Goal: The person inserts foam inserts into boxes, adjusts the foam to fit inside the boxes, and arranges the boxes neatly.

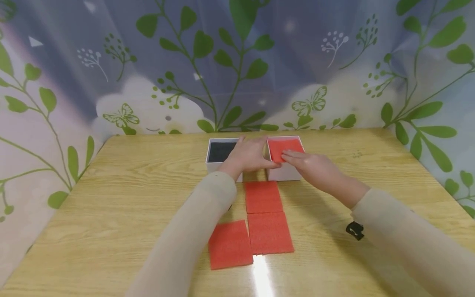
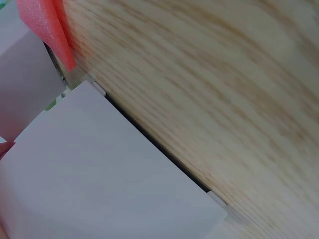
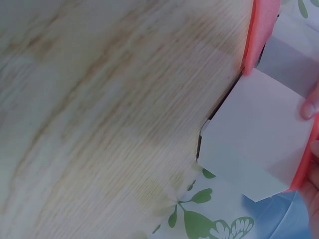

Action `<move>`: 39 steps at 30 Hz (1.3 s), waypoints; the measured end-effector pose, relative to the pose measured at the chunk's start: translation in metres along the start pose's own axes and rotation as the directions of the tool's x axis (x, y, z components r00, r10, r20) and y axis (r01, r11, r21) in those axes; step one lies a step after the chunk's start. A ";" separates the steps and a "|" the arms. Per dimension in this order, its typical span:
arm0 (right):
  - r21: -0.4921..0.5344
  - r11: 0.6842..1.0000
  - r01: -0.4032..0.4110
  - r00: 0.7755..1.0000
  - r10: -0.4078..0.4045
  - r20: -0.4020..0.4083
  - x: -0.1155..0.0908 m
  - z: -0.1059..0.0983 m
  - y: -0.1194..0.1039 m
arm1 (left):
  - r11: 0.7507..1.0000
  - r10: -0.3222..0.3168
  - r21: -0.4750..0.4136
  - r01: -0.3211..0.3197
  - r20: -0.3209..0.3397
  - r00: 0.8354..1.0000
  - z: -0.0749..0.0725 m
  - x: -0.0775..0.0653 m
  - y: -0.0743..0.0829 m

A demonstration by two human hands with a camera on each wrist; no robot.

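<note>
Two white boxes stand side by side. A dark sheet or lining (image 1: 219, 152) shows inside the left box (image 1: 213, 166), and a red felt-like square (image 1: 276, 148) lies at the top of the right box (image 1: 287, 173). My right hand (image 1: 317, 167) rests its straight fingers on that square. Over the gap between the boxes is my left hand (image 1: 248, 154), its thumb stretched to the right box's front rim, touching the red edge. In the right wrist view, the left thumb (image 3: 310, 107) shows at that rim. The far fingers of my left hand are partly hidden.
Three more red squares lie flat on the wooden table (image 1: 130, 206): one near the boxes (image 1: 263, 198), one in front of it (image 1: 270, 233), and one to the left (image 1: 231, 245). A leaf-patterned curtain (image 1: 237, 95) hangs behind the table.
</note>
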State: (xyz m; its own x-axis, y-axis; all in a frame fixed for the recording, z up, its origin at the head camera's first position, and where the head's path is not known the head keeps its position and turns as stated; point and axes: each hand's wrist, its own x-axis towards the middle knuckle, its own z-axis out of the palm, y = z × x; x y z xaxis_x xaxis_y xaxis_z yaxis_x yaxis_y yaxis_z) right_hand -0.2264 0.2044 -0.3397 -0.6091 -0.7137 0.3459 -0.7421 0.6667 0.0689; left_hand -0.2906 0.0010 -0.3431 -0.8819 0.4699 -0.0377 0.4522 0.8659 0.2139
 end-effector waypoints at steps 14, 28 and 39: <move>0.006 1.000 0.006 1.000 -0.006 -0.014 0.003 0.005 0.000 | 1.000 0.016 -0.022 -0.016 0.002 1.000 0.002 -0.003 -0.001; 0.069 0.997 -0.017 0.999 0.020 -0.032 0.007 0.003 0.002 | 1.000 0.013 -0.014 -0.013 -0.007 1.000 0.000 0.000 -0.003; 0.095 0.995 -0.025 1.000 0.027 -0.016 0.007 0.003 0.003 | 1.000 0.019 -0.017 -0.019 -0.024 1.000 0.002 -0.003 -0.001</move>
State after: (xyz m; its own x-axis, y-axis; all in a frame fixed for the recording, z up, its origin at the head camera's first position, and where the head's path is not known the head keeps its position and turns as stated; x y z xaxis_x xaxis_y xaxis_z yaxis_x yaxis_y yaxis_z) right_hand -0.2337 0.2005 -0.3401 -0.6244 -0.6919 0.3626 -0.7496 0.6613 -0.0290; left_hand -0.2879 -0.0012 -0.3451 -0.8762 0.4818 -0.0107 0.4667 0.8538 0.2309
